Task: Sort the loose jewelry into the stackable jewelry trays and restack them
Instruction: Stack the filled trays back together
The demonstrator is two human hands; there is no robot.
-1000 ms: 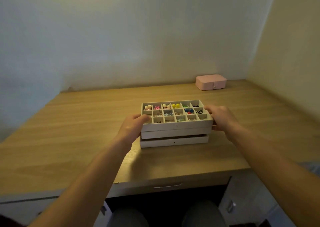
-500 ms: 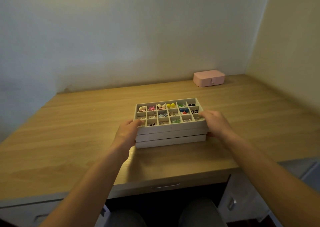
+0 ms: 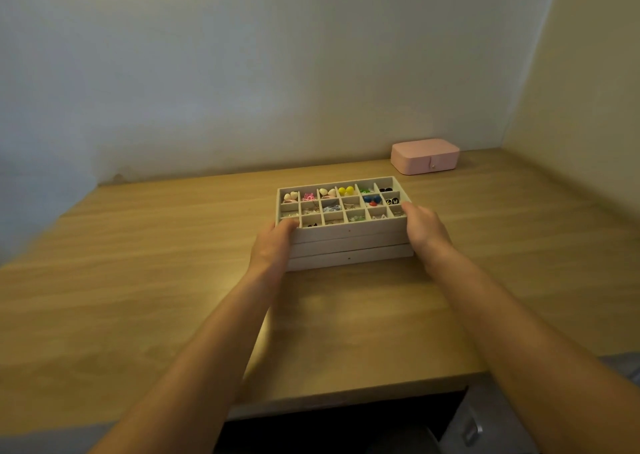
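Note:
A stack of three pale jewelry trays [image 3: 349, 245] sits on the wooden desk [image 3: 138, 263]. The top tray [image 3: 346, 233] has many small compartments with colourful earrings and rings, such as yellow studs [image 3: 346, 190] and a blue piece [image 3: 372, 200]. My left hand [image 3: 272, 247] grips the stack's left end, thumb over the top tray's near left corner. My right hand [image 3: 424, 228] holds the right end, thumb on the top tray's rim. Fingers behind the stack are hidden.
A shut pink jewelry box [image 3: 425, 155] stands at the back right by the wall. Walls close off the desk at the back and right. A drawer front [image 3: 346, 401] runs under the near edge, with a cabinet handle [image 3: 471, 431] lower right.
The upper trays hung slightly askew above the bottom one a second ago; they now lie flush in one stack. My hands stayed at both ends.

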